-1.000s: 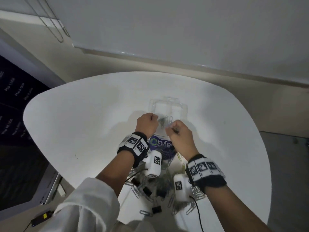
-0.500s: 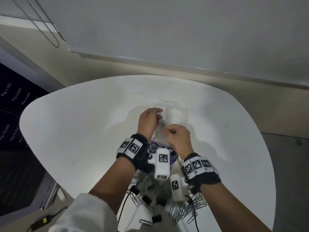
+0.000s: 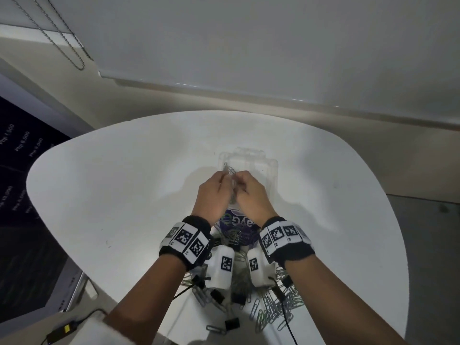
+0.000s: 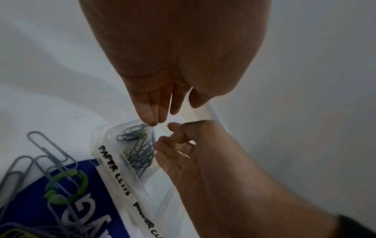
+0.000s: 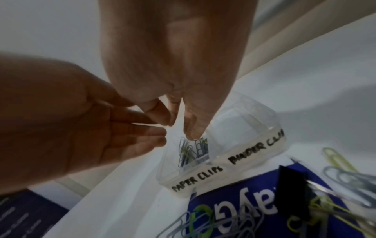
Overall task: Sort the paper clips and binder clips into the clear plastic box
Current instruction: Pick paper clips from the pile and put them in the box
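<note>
Over the clear plastic box (image 3: 270,168) mid-table (image 3: 124,195), the left hand (image 3: 211,195) and right hand (image 3: 251,195) both hang loose-fingered above its paper clips (image 4: 138,148).

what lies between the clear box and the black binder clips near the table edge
A blue printed sheet with loose paper clips on it, reaching up to the clear box. The head view shows it, partly hidden.

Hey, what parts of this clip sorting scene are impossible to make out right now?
- Binder clips compartment of the clear plastic box: head view, the right hand covers it.
- Second label: left wrist view, cut off by the bottom edge.
- Loose clip pile: head view, wrist cameras hide part; too tangled to count.
</note>
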A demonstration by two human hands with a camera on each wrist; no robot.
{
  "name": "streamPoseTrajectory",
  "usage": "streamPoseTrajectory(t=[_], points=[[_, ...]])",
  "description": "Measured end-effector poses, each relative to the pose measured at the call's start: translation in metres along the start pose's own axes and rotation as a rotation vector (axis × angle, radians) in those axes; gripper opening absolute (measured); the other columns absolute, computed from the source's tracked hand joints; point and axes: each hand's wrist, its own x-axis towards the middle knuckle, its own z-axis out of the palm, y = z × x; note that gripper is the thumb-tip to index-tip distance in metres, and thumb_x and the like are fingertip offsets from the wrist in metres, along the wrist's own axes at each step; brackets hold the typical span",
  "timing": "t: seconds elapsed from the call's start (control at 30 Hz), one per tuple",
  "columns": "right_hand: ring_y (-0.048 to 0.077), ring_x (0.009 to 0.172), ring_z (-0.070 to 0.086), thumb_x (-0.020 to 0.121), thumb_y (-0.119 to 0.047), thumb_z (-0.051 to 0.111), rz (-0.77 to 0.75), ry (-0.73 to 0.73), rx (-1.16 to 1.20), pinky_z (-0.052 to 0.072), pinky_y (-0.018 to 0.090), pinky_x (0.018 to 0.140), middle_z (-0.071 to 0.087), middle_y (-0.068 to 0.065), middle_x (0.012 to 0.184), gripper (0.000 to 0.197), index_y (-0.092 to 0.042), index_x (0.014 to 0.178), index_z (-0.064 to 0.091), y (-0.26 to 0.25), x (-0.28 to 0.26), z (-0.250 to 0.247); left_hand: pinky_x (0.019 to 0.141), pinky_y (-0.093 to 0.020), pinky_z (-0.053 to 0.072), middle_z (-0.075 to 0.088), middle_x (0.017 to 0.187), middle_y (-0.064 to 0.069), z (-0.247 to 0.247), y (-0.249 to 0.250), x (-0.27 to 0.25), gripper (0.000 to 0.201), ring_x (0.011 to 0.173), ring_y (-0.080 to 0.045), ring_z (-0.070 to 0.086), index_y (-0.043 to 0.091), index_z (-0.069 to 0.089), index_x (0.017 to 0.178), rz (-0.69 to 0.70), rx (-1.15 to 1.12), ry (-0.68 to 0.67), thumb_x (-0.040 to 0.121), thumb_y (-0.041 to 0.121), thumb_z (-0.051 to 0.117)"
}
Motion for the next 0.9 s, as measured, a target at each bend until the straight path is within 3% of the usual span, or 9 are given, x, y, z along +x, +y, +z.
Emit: streamPoseTrajectory(t=[0.17, 0.3, 0.4, 0.5, 0.6, 0.67, 0.73, 0.83, 0.9], points=[[-0.004, 0.091, 0.06, 0.094, -0.006, 0.053, -0.09, 0.185, 0.009, 0.048, 0.008, 0.076, 0.064, -0.011, 0.105, 0.022, -0.02, 0.108, 0.063, 0.017, -0.039, -0.031, 0.066, -0.024, 0.051, 0.068, 0.084, 0.008, -0.01, -0.013, -0.018, 0.017, 0.069, -0.009, 0.063, 0.02, 0.067, 0.098, 0.103, 0.206, -0.006, 0.094, 0.022, 0.05], [0.003, 0.083, 0.061, 0.086, -0.001, 0.06, -0.043, 0.293, -0.079, 0.052, 0.019, 0.072, 0.065, -0.008, 0.096, 0.023, -0.022, 0.096, 0.065, 0.061, -0.08, -0.056, 0.074, -0.029, 0.049, 0.061, 0.091, 0.004, -0.032, -0.063, -0.05, 0.015, 0.083, -0.015, 0.06, 0.024, 0.061, 0.099, 0.112, 0.584, -0.119, 0.085, 0.022, 0.057], [0.01, 0.096, 0.057, 0.083, -0.003, 0.059, 0.063, 0.254, -0.259, 0.049, 0.024, 0.081, 0.056, -0.007, 0.107, 0.027, -0.022, 0.102, 0.063, 0.097, -0.102, -0.065, 0.078, -0.038, 0.048, 0.053, 0.107, -0.006, -0.041, -0.1, -0.079, 0.042, 0.095, -0.028, 0.051, 0.02, 0.054, 0.116, -0.001, 0.809, -0.204, 0.076, 0.028, 0.065], [0.01, 0.114, 0.036, 0.086, -0.013, 0.063, 0.128, 0.188, -0.368, 0.033, 0.017, 0.094, 0.038, -0.009, 0.123, 0.037, -0.02, 0.122, 0.057, 0.121, -0.114, -0.066, 0.077, -0.044, 0.048, 0.046, 0.106, -0.006, -0.043, -0.125, -0.102, 0.066, 0.09, -0.03, 0.048, 0.014, 0.045, 0.127, -0.003, 0.764, -0.222, 0.069, 0.027, 0.074], [0.009, 0.12, 0.037, 0.087, -0.014, 0.068, 0.101, 0.17, -0.332, 0.028, 0.003, 0.094, 0.039, -0.008, 0.122, 0.035, -0.017, 0.122, 0.059, 0.132, -0.114, -0.057, 0.079, -0.033, 0.048, 0.045, 0.1, 0.001, -0.039, -0.142, -0.11, 0.057, 0.087, -0.022, 0.051, 0.014, 0.051, 0.119, 0.081, 0.637, -0.195, 0.069, 0.018, 0.078], [0.014, 0.118, 0.048, 0.089, -0.011, 0.065, 0.058, 0.153, -0.342, 0.04, 0.016, 0.098, 0.045, -0.006, 0.117, 0.027, -0.018, 0.115, 0.063, 0.133, -0.114, -0.048, 0.077, -0.02, 0.042, 0.044, 0.096, 0.007, -0.035, -0.142, -0.111, 0.041, 0.085, -0.012, 0.049, 0.014, 0.055, 0.109, 0.136, 0.556, -0.163, 0.075, 0.017, 0.077], [0.016, 0.102, 0.057, 0.09, -0.007, 0.061, 0.038, 0.142, -0.383, 0.049, 0.031, 0.094, 0.054, -0.002, 0.109, 0.022, -0.017, 0.109, 0.065, 0.132, -0.114, -0.041, 0.073, -0.018, 0.036, 0.043, 0.091, 0.008, -0.032, -0.14, -0.111, 0.026, 0.081, -0.011, 0.045, 0.013, 0.057, 0.097, 0.182, 0.541, -0.132, 0.079, 0.016, 0.075], [0.014, 0.082, 0.058, 0.088, -0.008, 0.06, 0.051, 0.216, -0.375, 0.052, 0.032, 0.082, 0.06, 0.003, 0.097, 0.018, -0.018, 0.103, 0.063, 0.124, -0.111, -0.031, 0.07, -0.028, 0.041, 0.043, 0.087, 0.006, -0.03, -0.143, -0.108, 0.023, 0.079, -0.016, 0.045, 0.013, 0.056, 0.086, 0.172, 0.542, -0.096, 0.077, 0.016, 0.077], [0.017, 0.095, 0.056, 0.084, -0.015, 0.068, 0.028, 0.293, -0.353, 0.05, 0.032, 0.087, 0.056, 0.002, 0.107, 0.027, -0.017, 0.111, 0.062, 0.12, -0.108, -0.023, 0.068, -0.03, 0.042, 0.044, 0.085, 0.005, -0.031, -0.147, -0.108, 0.022, 0.079, -0.019, 0.047, 0.014, 0.057, 0.084, 0.144, 0.525, -0.076, 0.077, 0.018, 0.077]])
